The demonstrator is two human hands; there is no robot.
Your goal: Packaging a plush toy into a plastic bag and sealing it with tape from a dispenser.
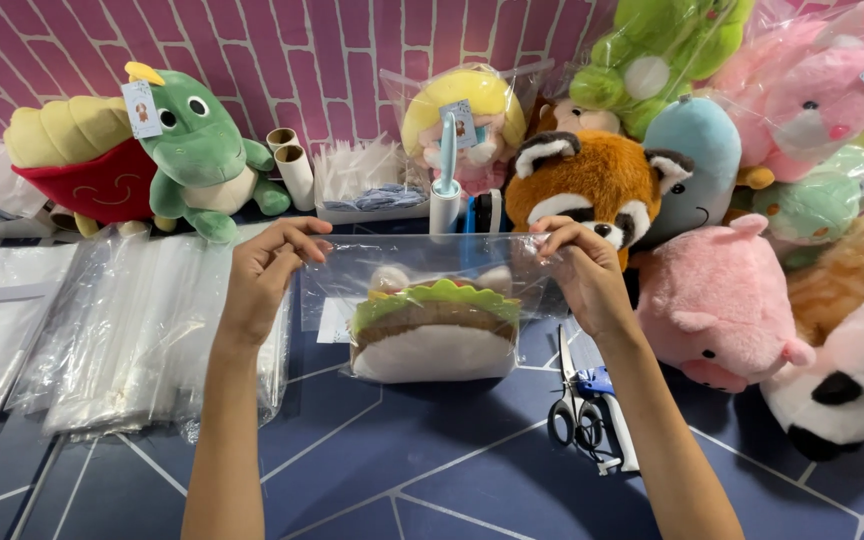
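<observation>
Left hand pinches the top left edge of a clear plastic bag, fingertips pressed together on the film; right hand pinches the top right edge the same way. Bag held taut between them at frame centre, lifted above the blue table. Inside, at the bag's bottom: a burger-shaped plush, green frill over brown and white layers. Lower right of the bag, scissors lie on the table. Left of frame: stack of clear bags. Upper left: green dinosaur plush. Behind the bag: red panda plush; right, pink pig plush.
</observation>
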